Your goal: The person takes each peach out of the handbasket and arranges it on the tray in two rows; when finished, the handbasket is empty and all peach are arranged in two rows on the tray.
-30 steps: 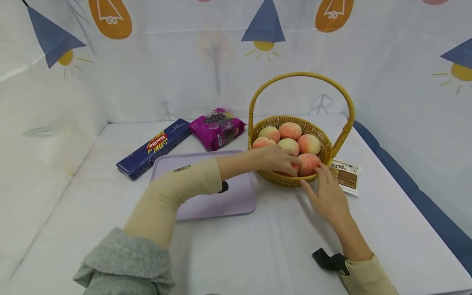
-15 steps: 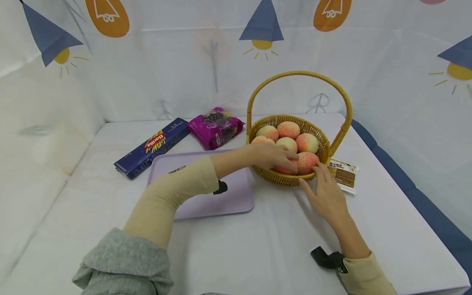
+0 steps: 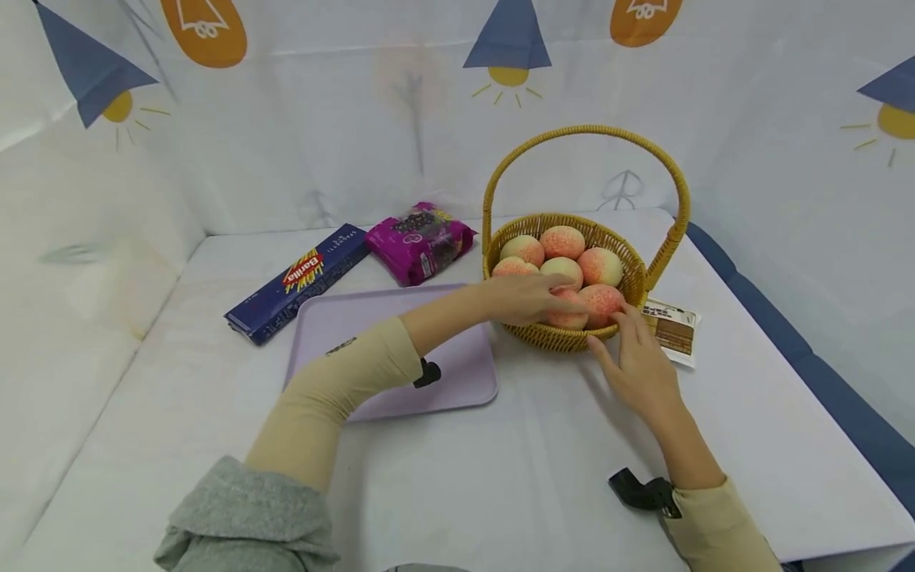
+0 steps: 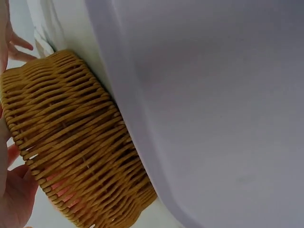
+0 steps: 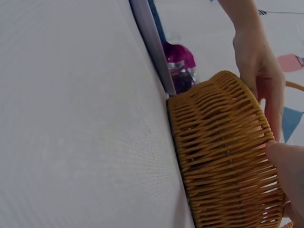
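A yellow-brown wicker basket (image 3: 546,339) with a tall arched handle holds several pink-and-cream peaches (image 3: 562,241). My left hand (image 3: 522,299) reaches over the basket's front left rim, its extended fingers lying across a front peach (image 3: 569,316). At the front right, my right hand (image 3: 641,369) grips the basket rim, thumb outside and fingers by another peach (image 3: 602,305). The right wrist view shows the thumb (image 5: 287,159) against the woven side and my left hand (image 5: 259,61) dipping in from above. In the left wrist view the basket wall (image 4: 76,137) hides most of the peaches.
A lilac tray (image 3: 457,397) lies left of the basket, partly under my left forearm. Behind it are a blue Barilla spaghetti box (image 3: 300,282) and a purple snack bag (image 3: 420,242). A brown-and-white packet (image 3: 673,334) lies right of the basket.
My left hand has drawn back slightly to the left, so more of the front peach shows. The right hand stays at the rim. The head view has shifted slightly.
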The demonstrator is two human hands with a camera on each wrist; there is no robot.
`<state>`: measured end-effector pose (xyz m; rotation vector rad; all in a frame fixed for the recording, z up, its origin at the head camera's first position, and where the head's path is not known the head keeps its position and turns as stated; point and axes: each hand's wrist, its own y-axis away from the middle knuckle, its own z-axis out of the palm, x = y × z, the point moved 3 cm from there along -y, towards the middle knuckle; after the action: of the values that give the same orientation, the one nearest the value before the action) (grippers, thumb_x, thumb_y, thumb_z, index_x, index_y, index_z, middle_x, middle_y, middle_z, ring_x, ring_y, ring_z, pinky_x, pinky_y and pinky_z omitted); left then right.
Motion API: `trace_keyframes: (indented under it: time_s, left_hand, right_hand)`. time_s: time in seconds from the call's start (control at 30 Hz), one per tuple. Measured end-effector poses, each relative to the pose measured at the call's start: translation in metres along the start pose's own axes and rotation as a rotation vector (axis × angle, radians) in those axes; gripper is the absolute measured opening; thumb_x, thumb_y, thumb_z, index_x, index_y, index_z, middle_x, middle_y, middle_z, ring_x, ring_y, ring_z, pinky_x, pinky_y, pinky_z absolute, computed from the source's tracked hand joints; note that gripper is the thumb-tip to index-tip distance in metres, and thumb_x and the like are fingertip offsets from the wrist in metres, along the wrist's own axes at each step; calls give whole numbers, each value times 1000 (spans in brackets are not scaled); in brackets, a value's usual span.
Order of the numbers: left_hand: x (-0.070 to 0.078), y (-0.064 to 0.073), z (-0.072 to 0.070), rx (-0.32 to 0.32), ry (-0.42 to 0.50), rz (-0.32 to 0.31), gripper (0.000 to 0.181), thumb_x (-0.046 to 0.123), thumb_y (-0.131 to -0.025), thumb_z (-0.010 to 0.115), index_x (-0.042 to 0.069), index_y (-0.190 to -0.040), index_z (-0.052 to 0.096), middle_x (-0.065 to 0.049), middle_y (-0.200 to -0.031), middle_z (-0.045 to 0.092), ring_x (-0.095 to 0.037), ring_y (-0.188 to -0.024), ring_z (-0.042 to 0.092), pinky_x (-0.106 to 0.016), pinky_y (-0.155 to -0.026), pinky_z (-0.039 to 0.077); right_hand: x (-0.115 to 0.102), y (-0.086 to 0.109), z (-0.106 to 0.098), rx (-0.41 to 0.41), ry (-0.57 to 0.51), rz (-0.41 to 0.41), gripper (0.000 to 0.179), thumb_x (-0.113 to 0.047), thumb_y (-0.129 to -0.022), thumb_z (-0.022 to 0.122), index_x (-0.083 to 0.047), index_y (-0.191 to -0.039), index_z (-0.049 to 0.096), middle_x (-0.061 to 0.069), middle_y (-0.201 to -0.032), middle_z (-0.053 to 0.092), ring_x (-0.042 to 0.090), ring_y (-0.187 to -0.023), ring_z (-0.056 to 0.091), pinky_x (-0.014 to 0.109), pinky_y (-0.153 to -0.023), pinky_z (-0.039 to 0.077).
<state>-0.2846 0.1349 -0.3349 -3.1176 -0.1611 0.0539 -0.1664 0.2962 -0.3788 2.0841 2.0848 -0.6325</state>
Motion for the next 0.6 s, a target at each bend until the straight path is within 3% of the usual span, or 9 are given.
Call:
trace_keyframes:
  time_s: [0.1,0.3,0.4,0.53,0.6]
  left_hand:
    - [1,-5,-1,13,26,-21,40,24,-95,49,28,-135,46,-10,-126,47,-15,-78,56,-22,-68,44]
    - [3,-20,-7,-11,97,-45,32,27,-93,53,21,-124,57,-5,-95,60,-15,-84,50,-22,-71,40]
    - [5,-25,-11,-95,133,-139,31,27,-94,51,21,-124,54,-5,-95,58,-15,-79,46,-21,-68,36]
    - [10,-27,-13,-252,58,-256,34,26,-96,46,20,-129,42,-7,-106,52,-15,-73,45,-23,-61,35]
    - [12,-28,-14,-320,-1,-269,36,28,-97,41,20,-132,35,-10,-115,49,-17,-77,50,-25,-66,39]
  right_hand:
    - [1,-1,0,11,-9,-3,68,-48,-94,38,7,-134,30,22,-145,19,42,-129,24,61,-94,27]
    - [0,-3,-2,15,-12,2,68,-48,-94,39,7,-133,31,22,-145,20,42,-128,26,60,-92,30]
    - [0,-4,-4,13,-11,8,68,-48,-94,40,6,-134,31,22,-144,20,43,-127,27,60,-91,32]
    - [0,-3,-2,10,-6,7,68,-48,-93,41,6,-134,32,23,-144,20,44,-125,30,59,-90,34]
    - [0,-1,-1,7,-3,5,68,-48,-94,41,6,-133,32,23,-144,20,44,-124,31,59,-88,36]
